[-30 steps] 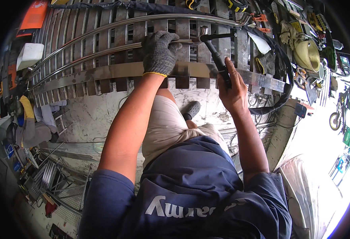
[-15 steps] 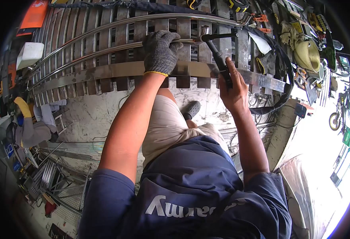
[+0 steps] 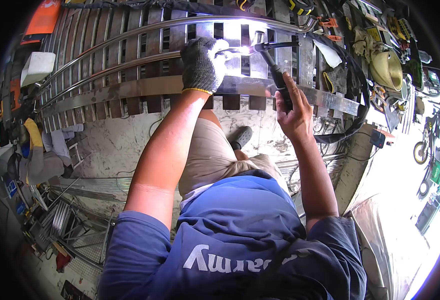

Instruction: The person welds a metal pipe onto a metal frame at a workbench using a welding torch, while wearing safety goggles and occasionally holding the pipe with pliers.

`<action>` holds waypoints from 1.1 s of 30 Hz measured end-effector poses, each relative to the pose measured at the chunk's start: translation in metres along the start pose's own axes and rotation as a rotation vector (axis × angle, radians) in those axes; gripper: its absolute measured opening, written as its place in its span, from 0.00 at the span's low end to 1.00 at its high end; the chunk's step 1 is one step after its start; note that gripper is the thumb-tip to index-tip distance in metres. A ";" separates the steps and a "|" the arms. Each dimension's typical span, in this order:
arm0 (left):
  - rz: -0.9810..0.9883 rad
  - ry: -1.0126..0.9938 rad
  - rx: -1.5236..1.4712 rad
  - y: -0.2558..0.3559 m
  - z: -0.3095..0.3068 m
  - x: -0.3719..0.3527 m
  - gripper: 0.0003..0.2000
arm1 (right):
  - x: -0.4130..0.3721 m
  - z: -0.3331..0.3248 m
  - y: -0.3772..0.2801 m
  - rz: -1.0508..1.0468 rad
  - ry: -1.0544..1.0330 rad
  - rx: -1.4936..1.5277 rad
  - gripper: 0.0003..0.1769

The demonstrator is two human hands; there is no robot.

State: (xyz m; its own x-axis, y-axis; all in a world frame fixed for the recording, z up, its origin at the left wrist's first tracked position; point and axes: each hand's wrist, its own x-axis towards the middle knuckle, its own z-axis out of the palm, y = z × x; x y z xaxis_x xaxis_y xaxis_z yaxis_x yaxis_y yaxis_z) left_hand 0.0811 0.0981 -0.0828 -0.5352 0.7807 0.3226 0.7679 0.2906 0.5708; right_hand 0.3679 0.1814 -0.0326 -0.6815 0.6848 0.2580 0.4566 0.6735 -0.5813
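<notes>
My left hand (image 3: 202, 66), in a dark knit glove, is closed around a thin shiny metal tube (image 3: 155, 60) on the slatted bench. My right hand (image 3: 297, 111) is bare and grips the black handle of a welding torch (image 3: 276, 74). The torch head meets the tube's right end, beside a short upright piece of pipe (image 3: 258, 37). A bright white arc glows at that joint, just right of my left fingers, and its glare hides the detail there. Behind lies a longer bent tube (image 3: 145, 31).
A flat metal bar (image 3: 140, 89) runs along the front of the bench. Orange clamps (image 3: 328, 23), a loose glove (image 3: 334, 80) and a metal bowl (image 3: 386, 70) are on the right. A white block (image 3: 38, 69) sits at left. A black hose (image 3: 361, 112) curves down at right.
A bright arc has lit at the torch tip and now shines on the glove, bench and shirt. Both hands have stayed nearly in place.
</notes>
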 end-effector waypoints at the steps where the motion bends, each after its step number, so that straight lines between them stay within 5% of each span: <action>1: -0.037 -0.054 -0.033 -0.001 0.000 0.001 0.13 | -0.001 0.001 0.000 0.001 -0.004 -0.005 0.38; 33: 0.035 0.066 0.013 -0.002 0.004 -0.003 0.13 | 0.000 0.000 0.000 -0.054 0.045 0.004 0.38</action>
State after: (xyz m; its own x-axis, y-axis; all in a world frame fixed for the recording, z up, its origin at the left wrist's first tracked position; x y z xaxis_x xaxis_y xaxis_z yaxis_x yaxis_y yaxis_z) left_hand 0.0829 0.0979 -0.0879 -0.5299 0.7524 0.3912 0.7907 0.2715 0.5487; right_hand 0.3679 0.1820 -0.0325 -0.6789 0.6592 0.3233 0.4176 0.7088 -0.5685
